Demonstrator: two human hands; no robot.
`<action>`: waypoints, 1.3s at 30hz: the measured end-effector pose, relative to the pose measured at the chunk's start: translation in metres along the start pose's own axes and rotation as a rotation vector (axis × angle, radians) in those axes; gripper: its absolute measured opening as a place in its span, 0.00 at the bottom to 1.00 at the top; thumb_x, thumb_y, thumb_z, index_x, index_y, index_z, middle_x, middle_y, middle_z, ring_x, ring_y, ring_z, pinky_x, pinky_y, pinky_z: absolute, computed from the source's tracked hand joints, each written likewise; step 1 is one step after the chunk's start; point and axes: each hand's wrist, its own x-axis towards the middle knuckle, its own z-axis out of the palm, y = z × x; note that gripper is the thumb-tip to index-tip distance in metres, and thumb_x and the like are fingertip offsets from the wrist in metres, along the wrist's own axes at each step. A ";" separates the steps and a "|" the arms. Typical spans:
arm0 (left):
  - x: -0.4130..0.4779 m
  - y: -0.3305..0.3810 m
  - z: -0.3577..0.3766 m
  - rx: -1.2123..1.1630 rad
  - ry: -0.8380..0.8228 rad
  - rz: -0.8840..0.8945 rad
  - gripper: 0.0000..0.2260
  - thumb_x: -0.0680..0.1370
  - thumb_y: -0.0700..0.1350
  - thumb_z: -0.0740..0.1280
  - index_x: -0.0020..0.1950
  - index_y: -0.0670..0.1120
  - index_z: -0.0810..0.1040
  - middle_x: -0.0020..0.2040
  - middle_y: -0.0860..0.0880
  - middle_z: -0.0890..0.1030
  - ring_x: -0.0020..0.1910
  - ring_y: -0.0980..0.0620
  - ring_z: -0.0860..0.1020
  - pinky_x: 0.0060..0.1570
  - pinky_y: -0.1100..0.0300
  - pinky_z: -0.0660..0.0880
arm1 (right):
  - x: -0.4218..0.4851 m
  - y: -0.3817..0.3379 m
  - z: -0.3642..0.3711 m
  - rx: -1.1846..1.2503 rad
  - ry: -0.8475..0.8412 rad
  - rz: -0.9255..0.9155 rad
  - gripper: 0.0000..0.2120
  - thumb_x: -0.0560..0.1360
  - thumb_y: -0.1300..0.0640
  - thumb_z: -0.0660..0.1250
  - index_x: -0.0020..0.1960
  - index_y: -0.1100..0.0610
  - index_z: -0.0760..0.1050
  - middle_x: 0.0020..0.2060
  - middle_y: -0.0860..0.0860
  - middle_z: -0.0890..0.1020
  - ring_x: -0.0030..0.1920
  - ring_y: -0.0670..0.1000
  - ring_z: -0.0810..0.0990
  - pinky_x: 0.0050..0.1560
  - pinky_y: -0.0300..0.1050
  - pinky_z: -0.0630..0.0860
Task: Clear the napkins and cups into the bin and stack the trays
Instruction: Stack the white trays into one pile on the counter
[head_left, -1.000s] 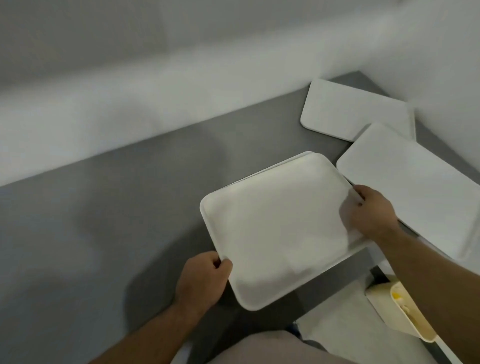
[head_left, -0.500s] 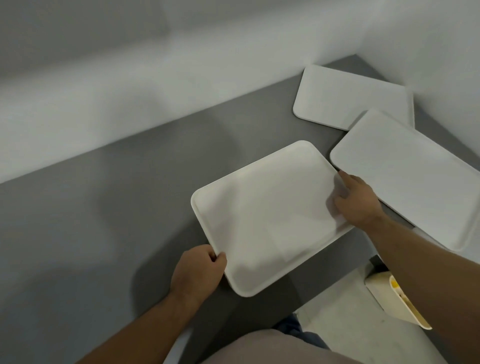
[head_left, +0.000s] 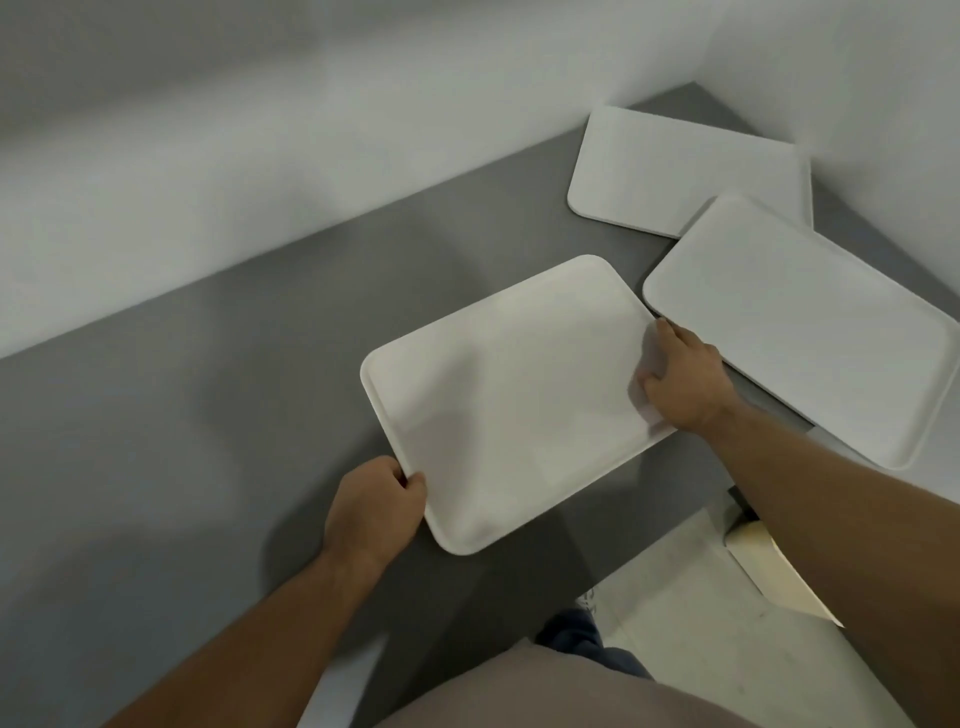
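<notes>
A white tray stack (head_left: 509, 395) lies on the grey table (head_left: 208, 415), tilted diagonally. My left hand (head_left: 374, 506) grips its near left corner. My right hand (head_left: 683, 376) grips its right edge, thumb on top. A second white tray (head_left: 810, 322) lies to the right, its near corner over the table edge. A third white tray (head_left: 685, 166) sits in the far corner, partly under the second. No napkins or cups are visible.
White walls (head_left: 260, 156) close off the back and the right of the table. A cream bin (head_left: 769, 566) stands on the pale floor below the table's right edge, mostly hidden by my right arm.
An edge of a lower tray showed under the top one a second ago; now the edges line up. The stack has settled flat on the table with both hands still on it.
</notes>
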 end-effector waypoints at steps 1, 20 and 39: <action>0.005 0.001 -0.002 0.012 0.005 0.002 0.13 0.77 0.52 0.66 0.36 0.47 0.77 0.34 0.52 0.80 0.34 0.52 0.78 0.33 0.57 0.70 | 0.000 -0.002 0.000 0.018 0.019 -0.016 0.33 0.76 0.58 0.66 0.79 0.59 0.61 0.74 0.59 0.69 0.70 0.68 0.67 0.70 0.61 0.69; 0.039 0.082 -0.035 0.446 -0.016 0.325 0.16 0.74 0.62 0.65 0.42 0.50 0.79 0.40 0.51 0.83 0.40 0.47 0.80 0.40 0.54 0.79 | -0.034 -0.002 -0.015 0.115 0.175 -0.103 0.20 0.77 0.57 0.67 0.68 0.60 0.78 0.70 0.55 0.74 0.67 0.61 0.74 0.71 0.49 0.68; 0.038 0.312 0.075 0.243 -0.038 0.782 0.20 0.76 0.60 0.71 0.63 0.51 0.80 0.64 0.50 0.81 0.61 0.48 0.79 0.58 0.51 0.76 | -0.043 0.279 -0.080 0.805 0.489 0.804 0.25 0.75 0.48 0.69 0.68 0.57 0.74 0.59 0.57 0.81 0.51 0.57 0.80 0.52 0.51 0.79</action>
